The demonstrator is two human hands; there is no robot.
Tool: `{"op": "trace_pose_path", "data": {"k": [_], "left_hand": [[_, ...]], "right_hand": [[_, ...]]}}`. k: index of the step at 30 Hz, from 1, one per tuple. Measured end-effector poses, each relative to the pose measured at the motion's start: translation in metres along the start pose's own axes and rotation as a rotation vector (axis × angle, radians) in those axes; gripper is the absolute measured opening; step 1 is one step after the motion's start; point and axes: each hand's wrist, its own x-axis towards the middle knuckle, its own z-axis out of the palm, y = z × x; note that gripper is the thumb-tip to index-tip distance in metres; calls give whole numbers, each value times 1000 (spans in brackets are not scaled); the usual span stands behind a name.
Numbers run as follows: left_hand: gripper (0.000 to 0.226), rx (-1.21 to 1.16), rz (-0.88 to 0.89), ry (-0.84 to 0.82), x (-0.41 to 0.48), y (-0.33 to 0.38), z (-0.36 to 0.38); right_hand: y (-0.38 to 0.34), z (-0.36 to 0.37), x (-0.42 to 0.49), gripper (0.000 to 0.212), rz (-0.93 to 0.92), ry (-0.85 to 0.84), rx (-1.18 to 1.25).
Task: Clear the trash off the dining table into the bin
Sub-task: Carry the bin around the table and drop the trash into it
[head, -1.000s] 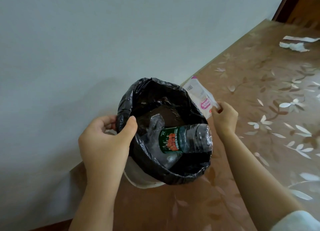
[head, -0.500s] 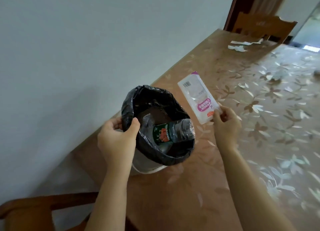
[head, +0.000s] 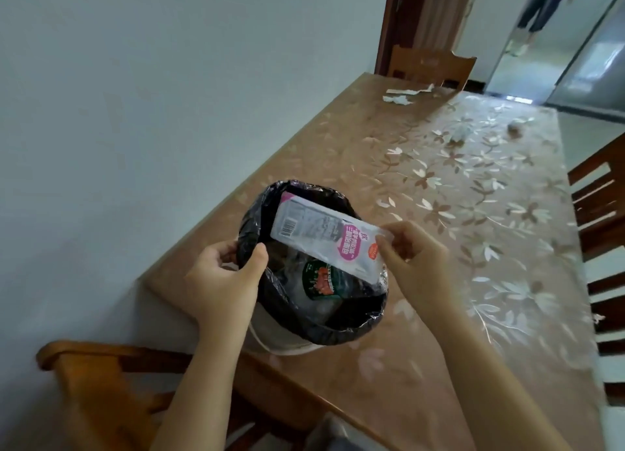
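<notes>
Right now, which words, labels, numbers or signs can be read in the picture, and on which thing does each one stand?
None reads clearly enough to quote.
White and pink wrapper, held by the right hand over the bin: a barcode, fine print and pink-panel characters, all too blurred.
Bottle inside the bin: green label with red print, unreadable.
Paper scraps on the table: no text visible.

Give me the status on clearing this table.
Done: a plastic bottle lies in the bin. In hand: the right hand holds a pink-and-white wrapper over it; the left hand grips the liner. Left: torn paper and small scraps at the table's far end.
</notes>
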Motion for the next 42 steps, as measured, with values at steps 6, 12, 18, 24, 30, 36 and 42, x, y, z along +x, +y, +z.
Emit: {"op": "trace_pose_path", "data": {"k": [6,12,18,24,30,36,42], "left_hand": [[18,-35,111,-121,-57,10,-22],[17,-40,127,-308,-108,12,-23],[24,-73,129,-431,-166,27,-7],[23,-95,178,-563,-239,55,23],[23,-98,258,-658,-350,86,55],[18,-77,249,-786,-467,116,98],[16,-68,227,-920,-553,133,146]], "right_hand": [[-10,-21,-63,10,-18,-83,-105],[-3,-73,-135,22,70,4,-209],[-4,-136,-176,26,172,104,-346],[6,-218,-233,26,239,241,-527],[35,-325,-323,27,382,328,-585],[67,-429,-406,27,500,427,-654],[97,-504,-460,30,625,470,-722]]}}
